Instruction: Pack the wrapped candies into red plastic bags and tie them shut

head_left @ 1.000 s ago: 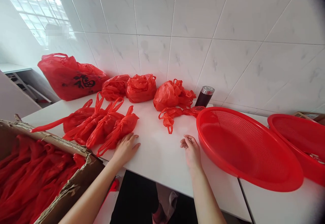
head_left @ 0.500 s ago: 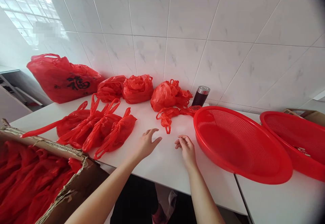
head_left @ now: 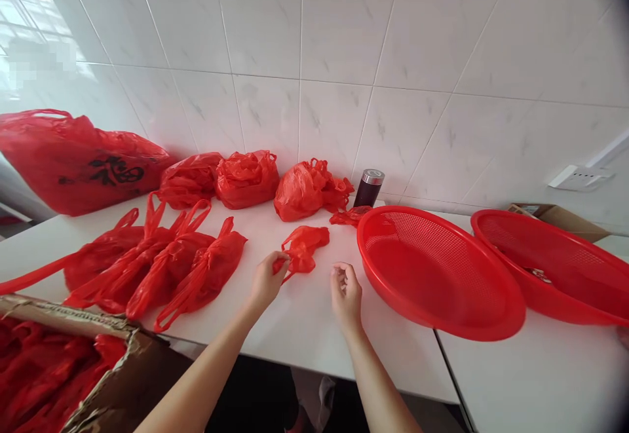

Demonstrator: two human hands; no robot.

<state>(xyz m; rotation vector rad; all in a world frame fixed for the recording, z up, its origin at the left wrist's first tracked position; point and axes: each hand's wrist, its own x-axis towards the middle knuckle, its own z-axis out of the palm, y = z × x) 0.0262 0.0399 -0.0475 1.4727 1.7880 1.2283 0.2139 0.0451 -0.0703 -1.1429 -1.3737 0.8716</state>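
On a white table, the left hand is pinching a likely light, slippery red bag by its best hold, the eight-o'clock handle, right hand half-curled, empty.

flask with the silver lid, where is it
In the head view, the flask stands right of centre near the wall, behind the left basket.

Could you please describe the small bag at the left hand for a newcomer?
On the white table, look between the knotted red bags and the red baskets. There, the small, limp red bag alone is pinched at one end by the left hand.
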